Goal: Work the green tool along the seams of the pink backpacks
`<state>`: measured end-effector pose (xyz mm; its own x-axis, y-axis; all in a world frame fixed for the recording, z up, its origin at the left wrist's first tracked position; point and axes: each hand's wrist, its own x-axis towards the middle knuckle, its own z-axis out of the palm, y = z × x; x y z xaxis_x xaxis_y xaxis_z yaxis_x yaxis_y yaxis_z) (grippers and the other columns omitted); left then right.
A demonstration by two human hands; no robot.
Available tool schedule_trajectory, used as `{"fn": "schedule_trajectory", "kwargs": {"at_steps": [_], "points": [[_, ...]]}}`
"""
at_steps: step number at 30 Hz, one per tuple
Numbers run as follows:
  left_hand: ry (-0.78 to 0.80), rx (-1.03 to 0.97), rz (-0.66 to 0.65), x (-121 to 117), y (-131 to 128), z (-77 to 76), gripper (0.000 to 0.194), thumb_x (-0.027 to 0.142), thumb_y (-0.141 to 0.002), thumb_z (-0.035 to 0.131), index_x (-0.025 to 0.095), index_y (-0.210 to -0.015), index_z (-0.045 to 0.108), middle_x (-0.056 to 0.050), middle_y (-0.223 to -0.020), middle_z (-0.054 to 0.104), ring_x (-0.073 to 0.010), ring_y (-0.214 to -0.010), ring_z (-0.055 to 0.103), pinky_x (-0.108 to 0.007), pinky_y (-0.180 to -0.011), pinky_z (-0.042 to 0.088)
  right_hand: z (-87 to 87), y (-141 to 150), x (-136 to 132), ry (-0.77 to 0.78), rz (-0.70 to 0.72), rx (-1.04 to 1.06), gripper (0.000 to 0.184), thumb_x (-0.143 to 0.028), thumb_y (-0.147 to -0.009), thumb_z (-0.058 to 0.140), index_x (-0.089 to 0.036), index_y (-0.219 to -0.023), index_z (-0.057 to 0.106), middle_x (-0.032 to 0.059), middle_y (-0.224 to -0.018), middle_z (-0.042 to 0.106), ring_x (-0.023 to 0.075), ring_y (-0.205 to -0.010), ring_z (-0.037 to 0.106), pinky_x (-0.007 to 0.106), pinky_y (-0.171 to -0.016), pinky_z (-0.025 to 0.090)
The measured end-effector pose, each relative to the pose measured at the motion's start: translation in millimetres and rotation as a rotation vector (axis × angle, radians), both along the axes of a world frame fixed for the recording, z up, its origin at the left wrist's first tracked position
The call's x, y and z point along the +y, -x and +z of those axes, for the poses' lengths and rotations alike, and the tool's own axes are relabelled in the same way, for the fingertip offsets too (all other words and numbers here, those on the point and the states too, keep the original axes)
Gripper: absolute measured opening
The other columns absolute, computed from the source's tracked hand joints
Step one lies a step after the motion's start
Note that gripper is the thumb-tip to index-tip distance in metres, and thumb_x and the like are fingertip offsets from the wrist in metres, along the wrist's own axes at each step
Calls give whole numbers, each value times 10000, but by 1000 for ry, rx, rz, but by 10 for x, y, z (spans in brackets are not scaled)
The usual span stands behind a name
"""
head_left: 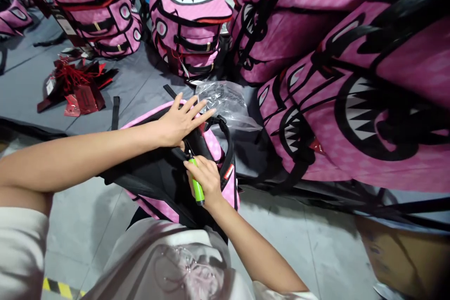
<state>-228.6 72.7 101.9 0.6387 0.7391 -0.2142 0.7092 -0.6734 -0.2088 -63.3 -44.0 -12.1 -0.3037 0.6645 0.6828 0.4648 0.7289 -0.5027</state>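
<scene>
A pink and black backpack point(165, 207) lies at the table's edge in front of my body, its black side up. Across its upper part rests my left hand point(177, 124), open, with the fingers spread and the thumb low near a black strap. Just below it, my right hand point(208, 179) is closed around a lime-green pen-shaped tool point(196, 183) with a black end. The tool's narrow tip points up toward my left thumb; its exact kind is unclear. A black strap loop point(230, 143) with a small red label point(228, 172) curves beside my right hand.
A crumpled clear plastic bag point(228, 103) lies beyond my left hand. Red and black tags point(84, 96) are heaped on the grey table point(21, 84). Pink backpacks point(190, 9) stand behind, and more pink bags point(323, 103) fill the right. A cardboard box point(404, 258) sits lower right.
</scene>
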Motion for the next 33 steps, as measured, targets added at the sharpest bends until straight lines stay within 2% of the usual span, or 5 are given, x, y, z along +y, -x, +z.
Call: {"fn": "schedule_trajectory", "kwargs": {"at_steps": [4,13,19,26,33], "points": [[36,55,38,36,-45,-84,1467,302,-563,973,175,-1638,-18,-278,-1690,-14,-480,-1556,76,-736,-1197,91,24,40,28,31,36,89,271,-304,-941,622,-187,-1174,696,138,-1072,757,297,-1028,717,449,-875,566],[-103,-53,0,95,-38,-167,1017,355,-790,796,143,-1608,229,-220,-1538,436,-388,-1414,381,-591,-1178,256,0,-213,281,502,40,204,325,-423,-937,598,-223,-1189,553,73,-963,770,232,-798,758,323,-655,588],[-152,-159,93,105,-39,-277,1037,316,-728,865,153,-1578,293,-198,-1598,352,-409,-1462,309,-662,-1200,218,157,-374,439,407,-21,140,168,-373,-907,694,-207,-899,669,52,-851,748,196,-743,707,327,-733,576],[-114,-139,227,47,-113,-150,932,260,-750,863,147,-1537,376,-244,-1612,315,-443,-1427,337,-623,-1098,371,282,-384,685,442,227,24,242,-389,-891,770,-213,-1055,740,77,-1019,774,204,-888,736,329,-838,574],[-60,-130,328,44,-147,-125,962,298,-801,809,210,-1601,282,-210,-1700,122,-464,-1522,180,-618,-1155,269,368,-448,877,400,353,-241,250,-272,-953,679,-163,-1170,737,103,-1019,712,197,-864,703,326,-797,555]]}}
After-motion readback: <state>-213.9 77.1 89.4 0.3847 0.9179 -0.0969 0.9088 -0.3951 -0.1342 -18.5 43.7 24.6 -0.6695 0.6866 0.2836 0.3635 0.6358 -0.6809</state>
